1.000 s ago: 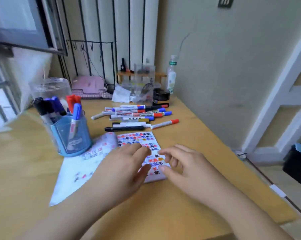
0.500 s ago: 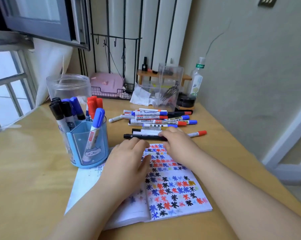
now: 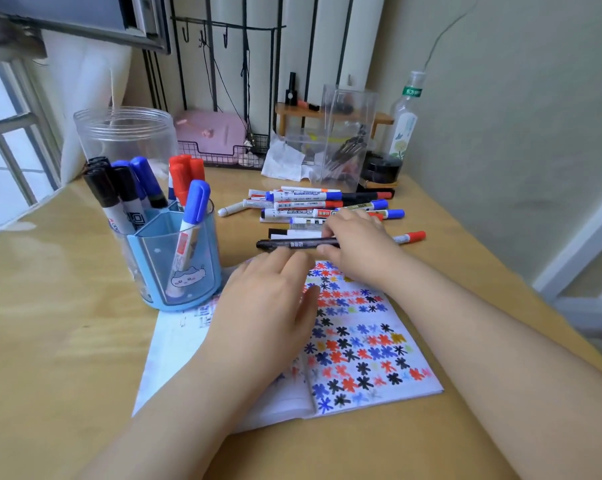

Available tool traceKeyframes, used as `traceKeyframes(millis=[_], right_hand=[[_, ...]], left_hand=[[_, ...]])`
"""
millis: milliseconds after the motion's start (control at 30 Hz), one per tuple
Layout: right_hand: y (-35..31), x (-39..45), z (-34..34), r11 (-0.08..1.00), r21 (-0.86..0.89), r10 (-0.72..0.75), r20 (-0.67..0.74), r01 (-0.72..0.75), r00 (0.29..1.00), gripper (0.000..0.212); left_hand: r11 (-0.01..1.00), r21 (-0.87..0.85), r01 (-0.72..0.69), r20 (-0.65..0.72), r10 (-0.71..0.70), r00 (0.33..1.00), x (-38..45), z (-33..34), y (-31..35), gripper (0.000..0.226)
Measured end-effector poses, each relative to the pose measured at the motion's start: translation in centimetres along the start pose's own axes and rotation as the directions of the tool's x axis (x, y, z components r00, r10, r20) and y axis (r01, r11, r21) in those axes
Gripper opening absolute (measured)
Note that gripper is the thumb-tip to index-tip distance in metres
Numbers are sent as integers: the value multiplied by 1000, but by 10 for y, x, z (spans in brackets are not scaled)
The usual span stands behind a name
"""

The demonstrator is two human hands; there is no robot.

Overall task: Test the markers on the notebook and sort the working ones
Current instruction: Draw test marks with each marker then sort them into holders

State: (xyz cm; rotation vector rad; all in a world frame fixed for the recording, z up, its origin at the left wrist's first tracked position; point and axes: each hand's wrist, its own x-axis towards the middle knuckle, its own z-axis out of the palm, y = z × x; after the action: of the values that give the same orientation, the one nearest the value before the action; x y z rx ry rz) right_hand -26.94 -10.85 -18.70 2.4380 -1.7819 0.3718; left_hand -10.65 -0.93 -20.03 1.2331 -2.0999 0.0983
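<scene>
We see the right hand (image 3: 356,242) pinching a black marker (image 3: 294,243) that lies flat on the desk (image 3: 50,341), just beyond the top edge of the open notebook (image 3: 365,348) and in front of the loose pile of markers (image 3: 313,202). The left hand (image 3: 268,306) rests on the notebook's left page, fingers straight and relaxed, holding nothing. A blue pen holder (image 3: 174,265) stands just left of the notebook with capped markers upright in it.
</scene>
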Motion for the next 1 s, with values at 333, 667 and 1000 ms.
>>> traceKeyframes(millis=[333, 667, 1000], right_hand=[[-8, -122, -60, 692, 706, 167, -360, 151, 918, 24], [-2, -157, -10, 902, 409, -51, -214, 136, 976, 35], [-11, -158, -6, 985, 57, -148, -196, 162, 969, 34]], left_hand=[[990, -144, 14, -13, -16, 1000, -6, 2, 13, 19], [947, -267, -178, 189, 233, 954, -13, 9, 22, 44], [941, -276, -193, 342, 284, 896, -16, 16, 20, 42]])
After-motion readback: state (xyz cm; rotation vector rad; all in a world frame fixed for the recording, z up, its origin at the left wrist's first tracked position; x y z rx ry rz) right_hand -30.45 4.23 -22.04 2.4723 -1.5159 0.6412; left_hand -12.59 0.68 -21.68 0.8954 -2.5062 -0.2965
